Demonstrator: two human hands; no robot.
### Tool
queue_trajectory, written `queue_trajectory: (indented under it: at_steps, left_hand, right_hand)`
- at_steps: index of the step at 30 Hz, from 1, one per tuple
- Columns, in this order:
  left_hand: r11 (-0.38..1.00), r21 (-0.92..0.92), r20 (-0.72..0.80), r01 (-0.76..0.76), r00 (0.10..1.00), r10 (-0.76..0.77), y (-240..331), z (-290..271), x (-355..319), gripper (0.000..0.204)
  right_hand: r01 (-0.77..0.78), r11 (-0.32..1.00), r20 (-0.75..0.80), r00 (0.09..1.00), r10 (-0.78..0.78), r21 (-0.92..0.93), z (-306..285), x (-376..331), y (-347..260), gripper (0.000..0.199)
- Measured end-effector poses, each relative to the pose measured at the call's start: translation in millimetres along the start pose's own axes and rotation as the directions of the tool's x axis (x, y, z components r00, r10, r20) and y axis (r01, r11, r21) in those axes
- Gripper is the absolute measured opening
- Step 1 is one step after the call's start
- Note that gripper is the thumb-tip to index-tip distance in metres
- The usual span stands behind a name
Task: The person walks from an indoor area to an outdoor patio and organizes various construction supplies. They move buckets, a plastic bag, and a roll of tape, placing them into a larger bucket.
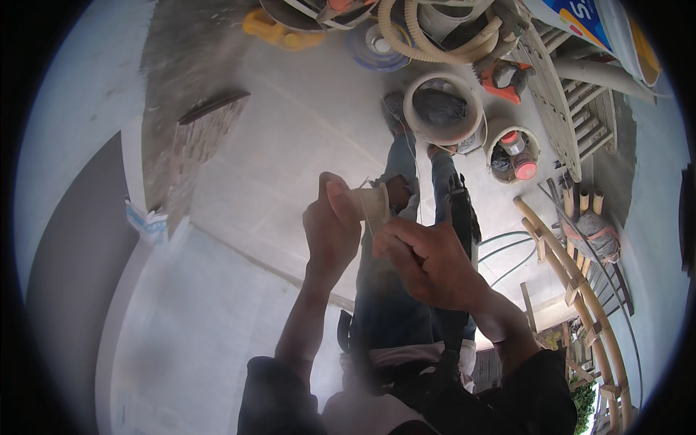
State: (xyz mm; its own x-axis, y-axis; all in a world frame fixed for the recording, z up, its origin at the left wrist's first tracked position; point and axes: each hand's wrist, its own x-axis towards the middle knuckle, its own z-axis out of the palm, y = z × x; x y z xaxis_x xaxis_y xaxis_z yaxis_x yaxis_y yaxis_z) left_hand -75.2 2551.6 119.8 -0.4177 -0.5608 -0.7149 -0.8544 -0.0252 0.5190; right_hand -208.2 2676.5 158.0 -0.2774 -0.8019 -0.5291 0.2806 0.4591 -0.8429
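"Spool (370, 205), pale, with thin string (369, 221) around it, sits in the air between the two hands, over the jeans (384, 301). How would it handle?"

"Light, I'd judge: probably a stiff core under a soft, limp winding. It hardly looks fragile, though loose turns could slip or tangle."

"Where would you take hold?"

"By one end, as the left hand (332, 223) does, leaving the wound middle bare. The string is best pinched close to the spool, since it likely has no stiffness of its own."

"And the grips?"

"The left is closed on the spool's left end, fingers bent about it. The right hand (431, 262) is curled, its thumb and forefinger seemingly pinching the string just below the spool; the fingers partly hide the exact contact."

"How do the arms stand?"

"The left forearm rises nearly upright; the right one slants inward, bent at the wrist. The hands are near each other, apart."

"What lies beyond?"

"Past the jeans, a round pale bucket (444, 136) stands on the floor by the feet, something dark inside it. To its right is a smaller pail (507, 178) holding red-lidded containers. Farther off lies a coiled, ribbed hose (442, 55)."
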Motion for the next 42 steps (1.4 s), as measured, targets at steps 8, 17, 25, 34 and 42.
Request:
queue_trajectory:
  at_steps: [8,17,25,34,42]
  left_hand:
    - [0.977,0.183,0.313,-0.114,0.948,0.052,14.4,16.9,-2.5,0.027]
    - [0.969,-0.221,0.472,0.113,0.882,0.005,39.1,-37.6,1.2,0.044]
    - [0.981,-0.168,0.046,-0.099,0.993,0.108,31.6,-40.0,-5.7,0.024]
    - [0.982,-0.157,-0.139,0.106,0.982,-0.128,30.3,-43.6,6.0,0.041]
    - [0.938,0.343,0.212,-0.038,0.977,-0.038,2.4,-41.4,-24.5,0.038]
  right_hand:
    - [-0.243,0.954,0.006,0.969,0.248,-0.173,-35.4,12.7,22.9,0.020]
    - [-0.305,0.950,0.145,0.945,0.292,0.075,-32.2,10.3,44.9,0.025]
    - [-0.244,0.970,0.298,0.927,0.227,0.021,-6.1,1.3,25.5,0.026]
    - [0.006,0.984,0.491,0.867,0.084,-0.180,17.9,-4.7,-11.9,0.011]
    - [-0.282,0.951,0.093,0.951,0.295,-0.125,-15.9,25.0,-10.8,0.014]
